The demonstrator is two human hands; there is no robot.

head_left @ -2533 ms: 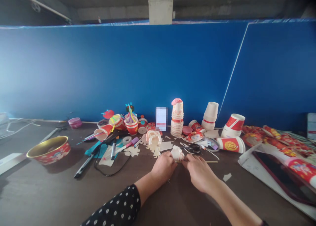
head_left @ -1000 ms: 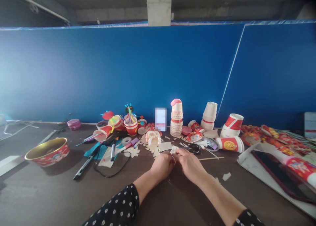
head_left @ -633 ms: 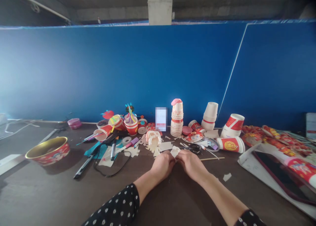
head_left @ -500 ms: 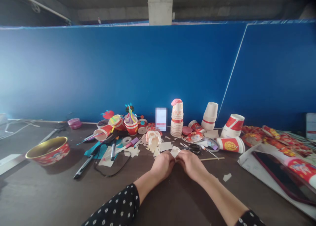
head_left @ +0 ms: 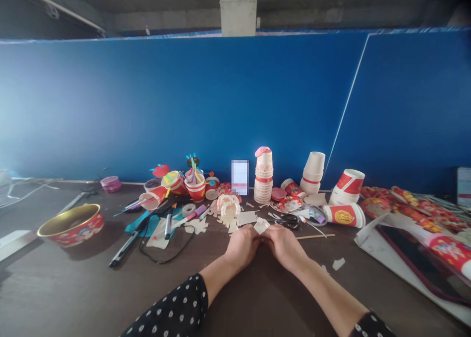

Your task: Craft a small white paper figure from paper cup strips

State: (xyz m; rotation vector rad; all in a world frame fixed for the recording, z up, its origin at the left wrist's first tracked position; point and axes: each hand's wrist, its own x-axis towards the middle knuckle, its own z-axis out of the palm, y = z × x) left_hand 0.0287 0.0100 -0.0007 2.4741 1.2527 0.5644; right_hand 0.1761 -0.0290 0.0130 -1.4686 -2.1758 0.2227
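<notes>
Between my two hands is a small piece of white paper [head_left: 261,225], its upper part showing above the fingers. My left hand [head_left: 243,246] is closed on its left side, and my right hand [head_left: 282,244] is closed on its right side. The fingertips meet low on the paper and are partly hidden by the backs of the hands. Just beyond my left hand stands a cut white paper cup shape [head_left: 228,210] with strips around its base. A flat white paper piece [head_left: 248,218] lies behind the hands.
A tall stack of paper cups [head_left: 263,180] stands behind the hands, right of a phone [head_left: 240,177]. At left are a gold-lined bowl [head_left: 71,225], a marker [head_left: 168,224] and a utility knife [head_left: 127,244]. To the right lie scissors [head_left: 289,221], a thin stick [head_left: 315,236] and a tipped cup [head_left: 344,216].
Both hands stay nearly in place with the paper between them. The paper's visible part has tilted slightly. A scrap beside my right forearm shows more now.
</notes>
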